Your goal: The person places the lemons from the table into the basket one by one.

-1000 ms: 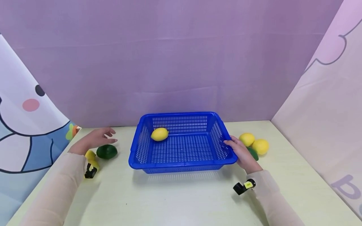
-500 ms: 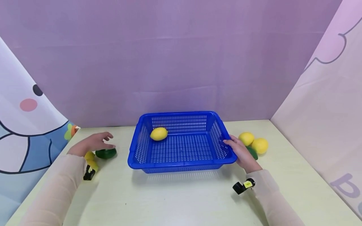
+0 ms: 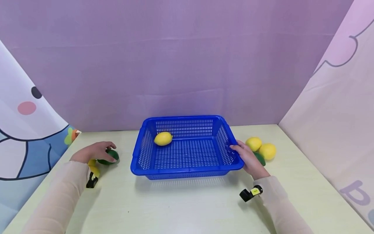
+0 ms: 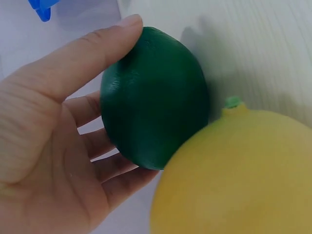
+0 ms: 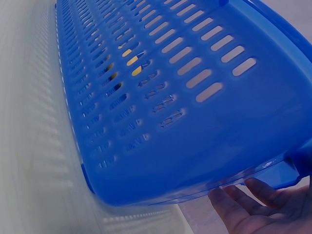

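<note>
Curling round a green lime (image 3: 108, 156) near the table's (image 3: 187, 208) left edge, the left hand (image 3: 93, 151) grips it — a yellow lemon (image 4: 239, 175) touches the lime. At mid-table the blue basket (image 3: 187, 164) holds one lemon (image 3: 163, 138); the right hand (image 3: 248, 158) rests on its right rim, fingers relaxed.

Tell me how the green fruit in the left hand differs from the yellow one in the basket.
The green fruit is dark and lies on the table, gripped by the left hand. The yellow fruit is bright, untouched, and sits inside the blue basket near its back left corner. Both are oval, similar in size.
</note>
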`<state>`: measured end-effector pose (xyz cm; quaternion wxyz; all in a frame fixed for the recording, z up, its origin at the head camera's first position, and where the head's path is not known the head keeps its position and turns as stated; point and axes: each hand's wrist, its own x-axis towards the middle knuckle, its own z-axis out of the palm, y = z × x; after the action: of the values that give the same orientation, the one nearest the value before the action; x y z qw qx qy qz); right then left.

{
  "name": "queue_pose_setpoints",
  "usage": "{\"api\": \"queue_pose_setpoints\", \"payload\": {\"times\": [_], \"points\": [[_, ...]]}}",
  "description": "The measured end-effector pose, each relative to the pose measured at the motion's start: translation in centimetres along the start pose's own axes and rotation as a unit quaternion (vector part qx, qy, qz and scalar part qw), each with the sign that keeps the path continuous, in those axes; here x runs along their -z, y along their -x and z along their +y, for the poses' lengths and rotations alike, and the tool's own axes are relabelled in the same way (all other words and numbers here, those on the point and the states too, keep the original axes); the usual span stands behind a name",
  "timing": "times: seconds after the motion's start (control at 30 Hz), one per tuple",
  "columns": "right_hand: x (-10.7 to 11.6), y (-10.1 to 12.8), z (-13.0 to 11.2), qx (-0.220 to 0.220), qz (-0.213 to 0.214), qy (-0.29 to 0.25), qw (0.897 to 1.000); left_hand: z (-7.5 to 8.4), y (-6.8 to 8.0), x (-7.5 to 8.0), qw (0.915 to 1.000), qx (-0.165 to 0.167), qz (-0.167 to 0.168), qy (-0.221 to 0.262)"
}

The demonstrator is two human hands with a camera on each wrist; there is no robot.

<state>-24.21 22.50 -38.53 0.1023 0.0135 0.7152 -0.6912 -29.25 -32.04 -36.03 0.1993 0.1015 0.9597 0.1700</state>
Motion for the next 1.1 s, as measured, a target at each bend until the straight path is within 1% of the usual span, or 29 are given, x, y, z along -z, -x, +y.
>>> {"api": "queue_pose_setpoints", "payload": {"times": [0.2,0.37,0.57,0.77,0.83,1.1], "points": [[0.01,0.06,0.06,0.003,-0.002,-0.001,1.0,-0.1,0.0,0.0,0.9997,0.017,-0.012,0.01],[0.04,-0.02,0.11,0.002,-0.003,0.0,1.0,-0.04,-0.1,-0.01,0.9994,0.024,-0.023,0.012],[-0.02,-0.11,0.26,0.003,-0.003,-0.008,1.0,-0.24,-0.34,-0.17,0.9992,0.022,-0.031,0.014],[0.01,0.03,0.27,0.019,-0.018,-0.019,0.999,-0.55,-0.63,-0.31,0.999,0.025,-0.033,0.012],[0.03,0.09,0.24,0.023,-0.02,-0.018,0.999,-0.58,-0.68,-0.29,0.9992,0.022,-0.033,0.011],[-0.03,0.16,0.12,0.021,-0.02,-0.017,0.999,-0.46,-0.67,-0.2,0.9993,0.017,-0.034,0.002]]}}
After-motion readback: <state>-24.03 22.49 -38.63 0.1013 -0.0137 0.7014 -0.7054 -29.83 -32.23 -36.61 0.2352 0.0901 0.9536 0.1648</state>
